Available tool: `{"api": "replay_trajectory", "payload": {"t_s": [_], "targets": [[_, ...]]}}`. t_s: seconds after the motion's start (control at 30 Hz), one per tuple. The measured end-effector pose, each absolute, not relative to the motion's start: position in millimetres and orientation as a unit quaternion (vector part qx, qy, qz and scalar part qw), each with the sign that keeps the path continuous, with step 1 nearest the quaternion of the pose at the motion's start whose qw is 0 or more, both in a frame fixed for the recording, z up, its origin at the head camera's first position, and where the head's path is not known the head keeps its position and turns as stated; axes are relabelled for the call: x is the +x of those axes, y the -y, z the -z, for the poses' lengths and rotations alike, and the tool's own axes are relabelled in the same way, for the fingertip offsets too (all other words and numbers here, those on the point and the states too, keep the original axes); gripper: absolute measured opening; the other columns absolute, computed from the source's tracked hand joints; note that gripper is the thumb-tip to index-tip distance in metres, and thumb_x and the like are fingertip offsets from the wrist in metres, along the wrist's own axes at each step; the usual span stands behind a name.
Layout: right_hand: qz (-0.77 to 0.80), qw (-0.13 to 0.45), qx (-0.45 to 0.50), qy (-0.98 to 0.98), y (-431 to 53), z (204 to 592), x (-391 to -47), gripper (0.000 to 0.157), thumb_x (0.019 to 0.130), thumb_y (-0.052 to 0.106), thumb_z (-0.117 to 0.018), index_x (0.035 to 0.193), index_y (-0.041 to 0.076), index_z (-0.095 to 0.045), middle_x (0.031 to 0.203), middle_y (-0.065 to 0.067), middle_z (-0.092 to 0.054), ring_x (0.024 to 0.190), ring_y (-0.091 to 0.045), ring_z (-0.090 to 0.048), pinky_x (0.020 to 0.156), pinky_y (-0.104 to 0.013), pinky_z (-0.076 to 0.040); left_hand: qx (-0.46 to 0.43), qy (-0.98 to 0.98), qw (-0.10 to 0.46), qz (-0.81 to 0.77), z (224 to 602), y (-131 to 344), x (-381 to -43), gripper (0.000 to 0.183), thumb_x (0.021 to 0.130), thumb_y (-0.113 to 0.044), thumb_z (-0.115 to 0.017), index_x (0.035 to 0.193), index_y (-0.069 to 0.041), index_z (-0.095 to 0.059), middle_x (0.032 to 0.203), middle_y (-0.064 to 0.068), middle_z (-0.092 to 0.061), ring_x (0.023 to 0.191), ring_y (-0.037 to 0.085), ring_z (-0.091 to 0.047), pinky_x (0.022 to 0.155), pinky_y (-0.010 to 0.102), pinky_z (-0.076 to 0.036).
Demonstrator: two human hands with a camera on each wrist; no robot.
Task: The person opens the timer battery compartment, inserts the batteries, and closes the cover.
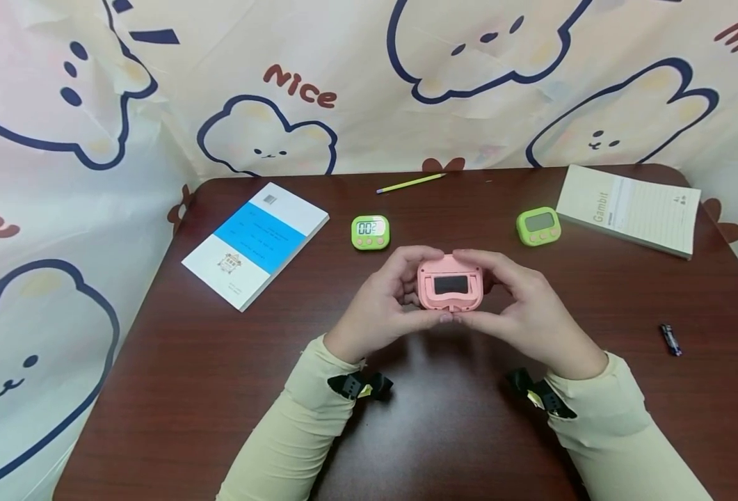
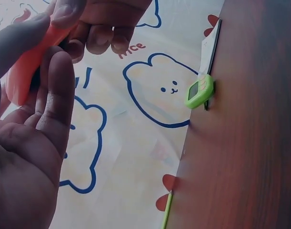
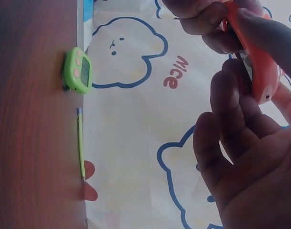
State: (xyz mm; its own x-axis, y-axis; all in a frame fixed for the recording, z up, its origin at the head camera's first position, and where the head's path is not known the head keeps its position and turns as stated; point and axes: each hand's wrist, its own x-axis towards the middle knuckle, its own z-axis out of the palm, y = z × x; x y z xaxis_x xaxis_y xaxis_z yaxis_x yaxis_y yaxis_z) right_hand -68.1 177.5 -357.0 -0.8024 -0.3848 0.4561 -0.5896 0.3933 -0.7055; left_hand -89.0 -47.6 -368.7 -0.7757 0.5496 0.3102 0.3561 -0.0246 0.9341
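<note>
Both hands hold a pink digital timer (image 1: 451, 284) above the middle of the table. A dark rectangle set in a raised frame shows on the side turned towards me. The left hand (image 1: 382, 306) grips its left edge, thumb along the bottom and index finger on top. On the right edge, the right hand (image 1: 527, 306) grips it the same way, and the two thumbs meet near the bottom middle. In the left wrist view the timer (image 2: 26, 76) appears edge-on between the fingers. The right wrist view shows its rounded pink side (image 3: 262, 62); the far side is partly hidden by fingers.
Beyond the hands stand a green timer (image 1: 371, 232) with a lit reading and another green timer (image 1: 538, 227). A blue-and-white book (image 1: 259, 240) lies left, a notebook (image 1: 631, 209) right. A pencil (image 1: 411, 184) lies at the back edge, a small battery (image 1: 670, 340) at right.
</note>
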Motion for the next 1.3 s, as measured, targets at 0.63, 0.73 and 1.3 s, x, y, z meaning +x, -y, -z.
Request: {"api": "replay_trajectory", "payload": {"t_s": [0.63, 0.73, 1.3], "targets": [[-0.506, 0.088, 0.279, 0.811, -177.5, 355.7, -64.8, 0.085, 0.066, -0.009, -0.089, 0.140, 0.010, -0.054, 0.124, -0.003, -0.065, 0.099, -0.010, -0.061, 0.083, -0.018, -0.052, 0.338, -0.667, 0.076, -0.660, 368.9, 47.3, -87.9, 0.070, 0.079, 0.010, -0.079, 0.138, -0.005, -0.046, 0.125, 0.015, -0.062, 0.094, 0.016, -0.067, 0.081, 0.035, -0.060], [-0.569, 0.063, 0.266, 0.776, -174.2, 353.2, -60.4, 0.095, 0.063, -0.013, -0.088, 0.146, 0.009, -0.048, 0.129, -0.006, -0.060, 0.109, -0.015, -0.060, 0.090, -0.021, -0.051, 0.336, -0.590, 0.115, -0.725, 368.3, 46.0, -86.0, 0.070, 0.081, 0.009, -0.078, 0.140, -0.001, -0.041, 0.123, 0.017, -0.062, 0.099, 0.018, -0.066, 0.082, 0.032, -0.060], [-0.653, 0.067, 0.243, 0.715, -163.6, 352.7, -53.3, 0.084, 0.060, -0.022, -0.084, 0.135, 0.001, -0.055, 0.124, -0.013, -0.063, 0.108, -0.021, -0.060, 0.091, -0.026, -0.051, 0.362, -0.527, 0.165, -0.751, 366.1, 43.2, -83.5, 0.071, 0.088, -0.001, -0.076, 0.146, 0.001, -0.034, 0.131, 0.024, -0.056, 0.110, 0.022, -0.062, 0.092, 0.043, -0.057]]}}
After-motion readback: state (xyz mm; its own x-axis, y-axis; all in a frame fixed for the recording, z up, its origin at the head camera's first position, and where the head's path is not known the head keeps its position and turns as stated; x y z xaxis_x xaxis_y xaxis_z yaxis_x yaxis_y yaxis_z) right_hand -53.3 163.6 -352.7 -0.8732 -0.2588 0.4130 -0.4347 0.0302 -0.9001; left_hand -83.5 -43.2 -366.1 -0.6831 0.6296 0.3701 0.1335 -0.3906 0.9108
